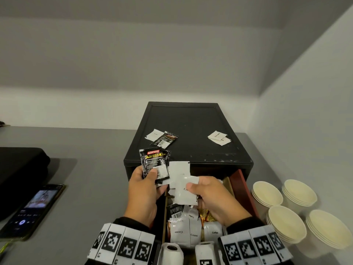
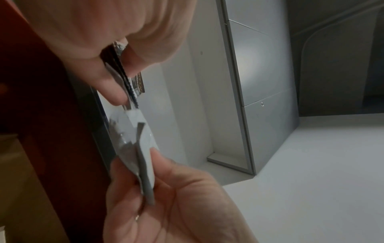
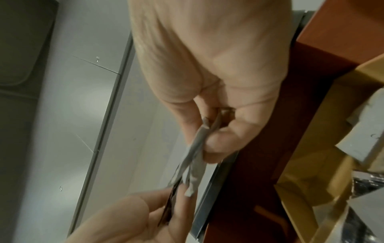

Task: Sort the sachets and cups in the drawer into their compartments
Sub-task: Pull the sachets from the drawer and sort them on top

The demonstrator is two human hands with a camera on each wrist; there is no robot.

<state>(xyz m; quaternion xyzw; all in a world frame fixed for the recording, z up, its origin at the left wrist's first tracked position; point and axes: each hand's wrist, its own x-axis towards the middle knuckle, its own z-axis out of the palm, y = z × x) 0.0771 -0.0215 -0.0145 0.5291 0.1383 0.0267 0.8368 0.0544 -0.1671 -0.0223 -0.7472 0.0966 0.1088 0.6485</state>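
Note:
My left hand [image 1: 148, 178] pinches a small fan of black Supremo sachets [image 1: 154, 165] above the back of the open drawer [image 1: 242, 190]. Right beside it, my right hand [image 1: 193, 188] grips several white sachets [image 1: 181, 180] that overlap the black ones. In the left wrist view the left hand [image 2: 122, 92] holds the black sachets [image 2: 141, 83] edge-on, with the white sachets [image 2: 143, 148] below them. The right wrist view has the right hand [image 3: 207, 139] pinching the white sachets [image 3: 193, 157]. Mixed Cream and Coffee sachets [image 1: 193, 234] and gold ones [image 1: 206, 215] lie in the drawer.
On top of the black drawer box [image 1: 191, 119] lie a white sachet [image 1: 154, 134], a Supremo sachet [image 1: 166, 140] and a pair of white sachets [image 1: 219, 137]. Several stacks of paper cups [image 1: 286, 224] stand on the grey counter to the right. A phone [image 1: 32, 211] and black case [image 1: 19, 169] are left.

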